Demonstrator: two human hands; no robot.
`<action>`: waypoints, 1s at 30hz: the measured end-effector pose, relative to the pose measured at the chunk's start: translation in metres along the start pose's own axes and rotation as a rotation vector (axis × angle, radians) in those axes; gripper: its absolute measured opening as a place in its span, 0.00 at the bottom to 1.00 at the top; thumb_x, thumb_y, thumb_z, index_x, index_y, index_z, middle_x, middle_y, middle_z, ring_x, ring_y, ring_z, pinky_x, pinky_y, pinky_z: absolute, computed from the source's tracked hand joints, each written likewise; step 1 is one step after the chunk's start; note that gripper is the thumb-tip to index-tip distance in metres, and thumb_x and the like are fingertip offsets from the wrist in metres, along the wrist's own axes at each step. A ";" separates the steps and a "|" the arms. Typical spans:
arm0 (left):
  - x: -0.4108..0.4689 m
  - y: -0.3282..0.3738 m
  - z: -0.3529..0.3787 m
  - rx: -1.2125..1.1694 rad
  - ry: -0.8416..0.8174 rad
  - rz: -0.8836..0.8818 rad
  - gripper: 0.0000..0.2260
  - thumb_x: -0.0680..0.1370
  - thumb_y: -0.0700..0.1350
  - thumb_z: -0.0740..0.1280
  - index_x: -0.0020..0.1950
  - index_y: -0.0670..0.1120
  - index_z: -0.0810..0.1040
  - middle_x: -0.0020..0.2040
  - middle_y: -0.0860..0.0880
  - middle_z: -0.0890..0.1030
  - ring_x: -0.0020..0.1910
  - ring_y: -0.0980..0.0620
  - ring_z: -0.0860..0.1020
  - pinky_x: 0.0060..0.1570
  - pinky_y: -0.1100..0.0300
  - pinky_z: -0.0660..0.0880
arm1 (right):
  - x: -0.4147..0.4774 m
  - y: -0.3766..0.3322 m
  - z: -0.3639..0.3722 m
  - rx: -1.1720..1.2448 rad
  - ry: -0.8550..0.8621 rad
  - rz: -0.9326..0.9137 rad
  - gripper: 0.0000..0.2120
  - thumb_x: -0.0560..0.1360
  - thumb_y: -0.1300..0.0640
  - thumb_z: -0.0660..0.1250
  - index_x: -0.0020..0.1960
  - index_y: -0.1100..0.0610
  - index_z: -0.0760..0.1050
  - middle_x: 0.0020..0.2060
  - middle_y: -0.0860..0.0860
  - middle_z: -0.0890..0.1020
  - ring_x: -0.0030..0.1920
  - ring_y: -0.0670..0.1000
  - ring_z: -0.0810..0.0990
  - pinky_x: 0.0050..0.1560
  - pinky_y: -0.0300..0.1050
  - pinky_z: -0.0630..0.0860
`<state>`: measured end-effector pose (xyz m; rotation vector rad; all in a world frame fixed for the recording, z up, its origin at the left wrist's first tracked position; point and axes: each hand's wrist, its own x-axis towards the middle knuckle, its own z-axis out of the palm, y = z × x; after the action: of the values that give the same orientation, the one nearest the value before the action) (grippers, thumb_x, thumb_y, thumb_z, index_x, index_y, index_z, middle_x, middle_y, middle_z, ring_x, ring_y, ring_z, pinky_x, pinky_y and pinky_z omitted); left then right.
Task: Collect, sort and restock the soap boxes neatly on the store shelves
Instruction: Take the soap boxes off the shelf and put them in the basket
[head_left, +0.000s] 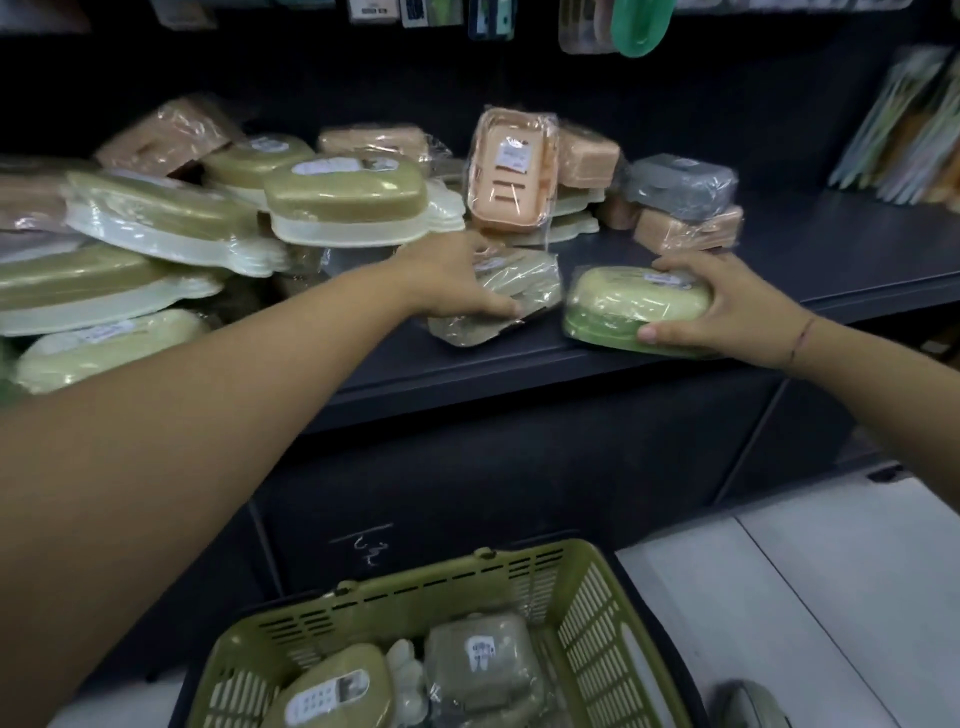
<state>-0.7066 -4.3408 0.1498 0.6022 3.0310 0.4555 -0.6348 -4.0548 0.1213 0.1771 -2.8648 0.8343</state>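
Both hands are on the shelf (805, 260): the left hand (457, 280) holds a wrapped pale soap box (519, 291), and the right hand (727, 306) grips a green soap box (634, 306) near the front edge.

Hanging green plastic item (640, 28); pastel packets (906, 130) far right

I grip a wrapped pale-green soap box (634, 306), lying flat, in my right hand (727, 306), and a wrapped olive soap box (501, 304) in my left hand (457, 283).
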 end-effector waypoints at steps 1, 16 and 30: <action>-0.005 0.000 0.001 -0.029 -0.031 -0.009 0.40 0.68 0.62 0.74 0.76 0.50 0.64 0.72 0.49 0.70 0.68 0.46 0.70 0.67 0.53 0.68 | -0.005 0.001 -0.002 0.000 0.003 0.001 0.43 0.57 0.36 0.73 0.70 0.46 0.68 0.63 0.51 0.67 0.60 0.47 0.68 0.62 0.39 0.62; -0.162 -0.014 0.019 -0.116 0.312 0.124 0.41 0.66 0.60 0.76 0.74 0.54 0.63 0.68 0.54 0.69 0.66 0.53 0.69 0.64 0.54 0.63 | -0.064 -0.050 0.003 0.104 0.039 -0.078 0.44 0.53 0.26 0.69 0.66 0.39 0.68 0.60 0.48 0.70 0.57 0.45 0.72 0.59 0.37 0.67; -0.326 -0.143 0.240 0.155 -0.191 -0.042 0.47 0.57 0.59 0.81 0.73 0.54 0.66 0.65 0.52 0.74 0.61 0.47 0.74 0.62 0.52 0.69 | -0.178 -0.052 0.255 -0.002 -0.484 0.033 0.48 0.62 0.43 0.80 0.75 0.49 0.59 0.67 0.47 0.64 0.69 0.51 0.64 0.71 0.46 0.63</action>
<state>-0.4406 -4.5232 -0.1335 0.5525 2.9065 0.1526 -0.4807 -4.2236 -0.0955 0.3792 -3.3217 0.8989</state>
